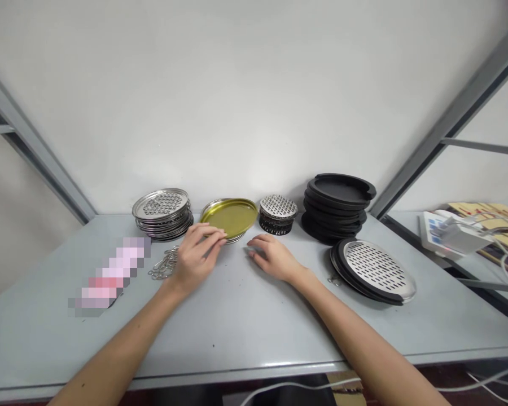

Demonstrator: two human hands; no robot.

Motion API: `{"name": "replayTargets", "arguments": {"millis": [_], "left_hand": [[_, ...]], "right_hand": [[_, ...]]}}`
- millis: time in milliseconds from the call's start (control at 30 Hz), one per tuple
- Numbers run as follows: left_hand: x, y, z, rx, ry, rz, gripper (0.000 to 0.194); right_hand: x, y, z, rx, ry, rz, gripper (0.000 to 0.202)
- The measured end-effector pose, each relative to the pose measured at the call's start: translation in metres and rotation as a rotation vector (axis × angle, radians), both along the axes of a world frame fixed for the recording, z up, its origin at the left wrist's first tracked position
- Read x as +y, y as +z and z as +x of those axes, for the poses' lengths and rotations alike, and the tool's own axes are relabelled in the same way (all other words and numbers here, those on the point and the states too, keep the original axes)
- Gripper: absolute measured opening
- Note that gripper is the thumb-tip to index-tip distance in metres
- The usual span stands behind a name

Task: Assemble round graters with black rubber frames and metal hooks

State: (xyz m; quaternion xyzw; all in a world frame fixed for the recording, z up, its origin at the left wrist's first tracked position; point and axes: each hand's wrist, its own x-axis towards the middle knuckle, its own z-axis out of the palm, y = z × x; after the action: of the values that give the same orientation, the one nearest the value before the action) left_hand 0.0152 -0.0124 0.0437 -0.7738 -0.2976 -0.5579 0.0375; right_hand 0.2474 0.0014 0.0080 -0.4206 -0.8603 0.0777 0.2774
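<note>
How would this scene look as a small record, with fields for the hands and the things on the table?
left hand: pinches near rim of gold dish
right hand: holds nothing
left side: stack of perforated silver discs, small metal loops
middle: stack of small grater discs
right side: stack of black trays; slotted disc on black holder
surface: grey table
unclear: pixelated pink item

No text, label, brand or number can be read. The pink item (pixel 121 265), just to the left of the left hand (pixel 195 256) and lower in view, is pixelated, so any print on it cannot be made out. Well to the right of the right hand (pixel 275 258), the yellowish sheets (pixel 469 208) carry red marks, too blurred to tell whether they are writing.
</note>
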Motion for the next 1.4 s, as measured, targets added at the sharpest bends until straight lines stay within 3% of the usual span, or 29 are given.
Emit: {"name": "replayTargets", "arguments": {"millis": [100, 267, 367, 433, 533, 633, 733, 833, 900, 1000, 1133, 1200, 1400], "left_hand": [[-0.015, -0.005, 0.008, 0.065, -0.114, 0.107, 0.028], [-0.027, -0.013, 0.017, 0.167, -0.276, 0.029, 0.028], [-0.032, -0.01, 0.018, 0.14, -0.331, -0.024, 0.027], [-0.034, -0.004, 0.017, 0.072, -0.377, -0.118, 0.024], [-0.027, 0.003, 0.01, -0.115, -0.457, -0.416, 0.015], [-0.009, 0.002, -0.001, -0.358, -0.451, -0.665, 0.009], [0.009, -0.004, -0.008, -0.608, -0.481, -0.817, 0.014], [0.018, -0.011, -0.011, -0.741, -0.511, -0.927, 0.021], [0.02, -0.012, -0.011, -0.756, -0.513, -0.953, 0.024], [0.021, -0.013, -0.014, -0.612, -0.398, -0.85, 0.025], [0.023, -0.016, -0.019, -0.132, 0.045, -0.354, 0.024], [0.023, -0.021, -0.019, 0.049, 0.201, -0.175, 0.027], [0.028, -0.036, -0.013, 0.371, 0.396, -0.123, 0.049]], "right_hand": [[0.005, 0.003, 0.011, 0.118, -0.095, 0.065, 0.025], [0.011, 0.002, 0.025, 0.153, -0.152, 0.066, 0.03], [0.011, 0.001, 0.027, 0.112, -0.153, 0.032, 0.032], [0.012, 0.002, 0.028, 0.123, -0.149, 0.016, 0.041], [0.013, 0.003, 0.029, 0.187, -0.142, 0.001, 0.051], [0.013, 0.006, 0.027, 0.244, -0.032, -0.043, 0.043], [0.011, 0.01, 0.023, 0.368, 0.14, -0.203, 0.039], [0.005, 0.016, 0.018, 0.516, 0.339, -0.425, 0.038], [0.002, 0.02, 0.014, 0.594, 0.382, -0.514, 0.03], [0.002, 0.021, 0.012, 0.722, 0.309, -0.563, 0.022], [0.008, 0.022, 0.017, 0.953, 0.12, -0.454, 0.026], [0.011, 0.023, 0.021, 1.027, 0.034, -0.369, 0.028], [0.01, 0.025, 0.023, 1.019, -0.092, -0.253, 0.028]]}}
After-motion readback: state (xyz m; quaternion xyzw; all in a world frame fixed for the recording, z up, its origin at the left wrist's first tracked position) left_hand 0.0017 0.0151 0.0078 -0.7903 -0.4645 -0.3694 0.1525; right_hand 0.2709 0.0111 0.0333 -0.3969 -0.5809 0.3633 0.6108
